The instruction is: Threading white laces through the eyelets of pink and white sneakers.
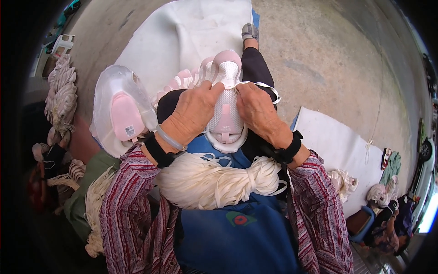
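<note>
A pink and white sneaker rests on my lap, with its toe pointing away from me. My left hand is closed at the left side of its lacing area, fingertips pinched on the white shoelace. On the other side, my right hand pinches the same shoelace, whose loose part trails past the hand to the right. The fingers partly hide the eyelets. Across my lap, nearer to me, lies a thick bundle of cream shoelaces on a blue apron.
More pink and white shoes stand in a row beyond my left hand. A clear plastic piece with a pink padded part lies at left. White sheets cover parts of the concrete floor. Other people sit at both sides.
</note>
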The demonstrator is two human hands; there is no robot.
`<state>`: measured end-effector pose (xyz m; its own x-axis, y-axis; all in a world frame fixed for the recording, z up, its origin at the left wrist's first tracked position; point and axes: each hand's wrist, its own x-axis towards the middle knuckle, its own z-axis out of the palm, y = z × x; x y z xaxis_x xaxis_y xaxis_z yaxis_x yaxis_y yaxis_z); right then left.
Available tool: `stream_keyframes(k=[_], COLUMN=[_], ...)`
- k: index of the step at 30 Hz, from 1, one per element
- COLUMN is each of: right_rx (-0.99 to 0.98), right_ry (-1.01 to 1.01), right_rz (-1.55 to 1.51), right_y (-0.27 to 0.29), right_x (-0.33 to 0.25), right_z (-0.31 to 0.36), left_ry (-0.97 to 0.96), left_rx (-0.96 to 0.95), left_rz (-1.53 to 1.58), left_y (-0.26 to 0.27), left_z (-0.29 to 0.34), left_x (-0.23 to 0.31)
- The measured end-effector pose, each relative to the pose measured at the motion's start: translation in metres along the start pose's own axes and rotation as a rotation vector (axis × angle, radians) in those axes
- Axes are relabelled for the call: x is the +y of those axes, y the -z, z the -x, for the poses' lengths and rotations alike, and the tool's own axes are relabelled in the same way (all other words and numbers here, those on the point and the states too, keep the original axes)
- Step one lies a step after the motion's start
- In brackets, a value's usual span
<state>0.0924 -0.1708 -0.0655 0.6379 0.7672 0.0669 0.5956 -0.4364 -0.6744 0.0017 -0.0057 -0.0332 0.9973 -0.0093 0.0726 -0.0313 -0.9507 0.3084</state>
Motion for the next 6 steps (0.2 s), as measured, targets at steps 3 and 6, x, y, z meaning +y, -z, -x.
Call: stream_keyframes(k=[3, 6], right_rx=[-0.004, 0.022], right_ry=[0.030, 0.002], right_rz=[-0.117, -0.130], right_y=[0.005, 0.007], right_x=[0.006, 0.003], right_z=[0.004, 0.007], left_ry=[-0.016, -0.022], left_rx=[-0.051, -0.110], left_rz=[-0.054, -0.113], left_y=[0.002, 0.007], left_z=[-0.003, -0.010], left_x=[0.005, 0.009])
